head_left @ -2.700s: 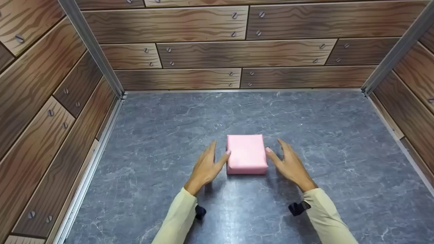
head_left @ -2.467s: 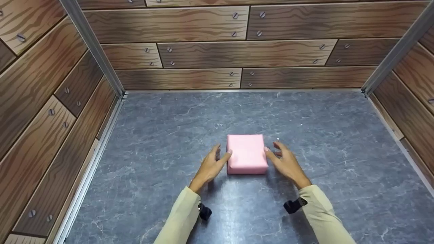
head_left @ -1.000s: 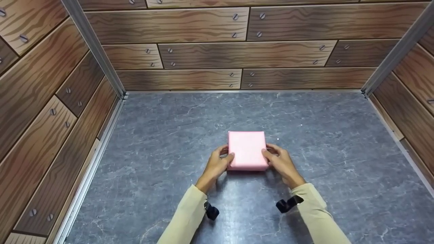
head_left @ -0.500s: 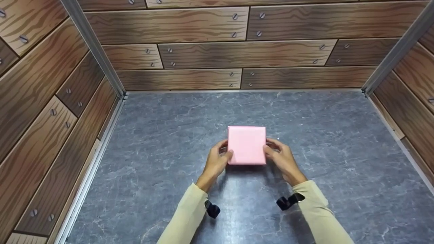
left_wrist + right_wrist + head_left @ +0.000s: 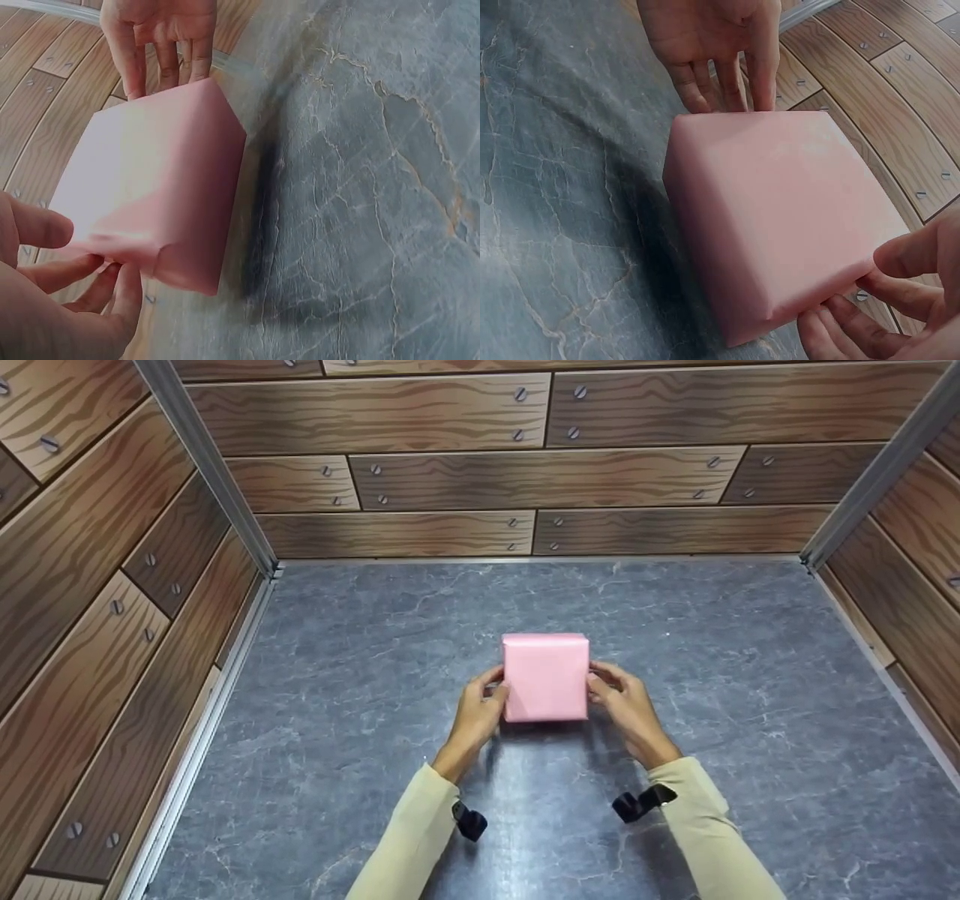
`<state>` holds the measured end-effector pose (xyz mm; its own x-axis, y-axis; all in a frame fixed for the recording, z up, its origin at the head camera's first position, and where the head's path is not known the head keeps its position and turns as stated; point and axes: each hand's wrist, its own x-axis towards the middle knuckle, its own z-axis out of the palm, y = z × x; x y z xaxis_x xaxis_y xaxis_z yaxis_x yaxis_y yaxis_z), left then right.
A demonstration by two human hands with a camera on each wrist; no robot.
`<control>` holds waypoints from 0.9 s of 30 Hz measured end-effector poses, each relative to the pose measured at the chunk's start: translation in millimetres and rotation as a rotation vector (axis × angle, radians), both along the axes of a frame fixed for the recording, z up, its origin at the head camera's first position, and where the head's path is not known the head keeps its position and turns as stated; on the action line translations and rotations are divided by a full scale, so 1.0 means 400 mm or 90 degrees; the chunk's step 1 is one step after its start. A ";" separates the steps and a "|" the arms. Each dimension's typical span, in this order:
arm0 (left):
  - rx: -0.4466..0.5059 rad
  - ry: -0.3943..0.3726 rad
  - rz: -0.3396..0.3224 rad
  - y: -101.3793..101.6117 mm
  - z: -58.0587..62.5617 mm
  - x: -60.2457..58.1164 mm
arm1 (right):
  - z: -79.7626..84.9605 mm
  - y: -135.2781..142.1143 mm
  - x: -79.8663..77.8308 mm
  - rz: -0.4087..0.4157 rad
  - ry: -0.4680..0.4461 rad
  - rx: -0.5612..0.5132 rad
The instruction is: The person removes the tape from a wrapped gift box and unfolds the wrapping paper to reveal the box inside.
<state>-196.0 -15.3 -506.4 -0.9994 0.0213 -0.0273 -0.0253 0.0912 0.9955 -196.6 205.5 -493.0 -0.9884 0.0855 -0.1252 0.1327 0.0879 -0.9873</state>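
A pink box (image 5: 546, 681) is held between two bare hands, a little past the middle of the grey surface (image 5: 375, 637). Take the box as the centre of a clock in the head view, with the back wall (image 5: 450, 480) at 12 o'clock.

The left hand (image 5: 475, 716) sits at 8 o'clock and grips the box's left side; its thumb rests by the edge of the broad face, its fingers curled at the side. The right hand (image 5: 632, 718) mirrors it at 4 o'clock, pinching the right side the same way (both wrist views show thumb and fingers on the box).

The box is tilted, its broad face turned toward the person and a narrow face showing along its 12 o'clock edge. A dark shadow (image 5: 262, 225) falls on the surface beside it; whether a lower edge touches the surface, I cannot tell.

Pale yellow sleeves (image 5: 405, 832) come in from 7 and 5 o'clock, and a small black camera (image 5: 470, 821) sits at each cuff. The left wall (image 5: 67, 660) stands between 9 and 10 o'clock, the right wall (image 5: 907, 577) between 2 and 3, both with a printed plank pattern like the back wall's. Metal posts (image 5: 206, 465) mark the corners near 10 and 2, and a bright glare (image 5: 510, 840) lies toward 6 o'clock.
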 end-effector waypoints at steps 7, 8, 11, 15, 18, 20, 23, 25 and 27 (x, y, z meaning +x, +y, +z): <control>0.019 -0.013 -0.006 -0.004 0.009 0.002 | 0.008 0.000 -0.005 0.001 0.005 -0.050; 0.020 -0.013 -0.005 -0.005 0.010 0.001 | 0.009 -0.001 -0.005 0.001 0.004 -0.059; 0.026 -0.024 0.000 -0.006 0.015 0.002 | 0.011 -0.002 -0.005 0.004 0.002 -0.077; 0.023 -0.031 0.010 -0.007 0.022 0.003 | 0.012 0.002 -0.005 -0.003 -0.005 -0.101; 0.015 -0.027 0.023 -0.007 0.026 0.004 | 0.015 0.005 -0.004 -0.015 -0.014 -0.132; 0.010 -0.022 0.030 -0.008 0.025 0.004 | 0.017 0.005 -0.003 -0.020 -0.020 -0.150; 0.010 -0.025 0.030 -0.009 0.024 0.005 | 0.019 0.004 0.000 -0.026 -0.028 -0.176; 0.016 -0.029 0.027 -0.010 0.022 0.006 | 0.019 0.003 0.001 -0.024 -0.032 -0.189; 0.020 -0.031 0.025 -0.012 0.020 0.008 | 0.019 0.003 0.003 -0.024 -0.038 -0.201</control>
<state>-192.9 -20.1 -498.5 -0.9969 -0.0161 -0.0767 -0.0775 0.0579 0.9953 -195.4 206.8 -485.3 -0.9756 0.0692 -0.2082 0.1878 -0.2269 -0.9556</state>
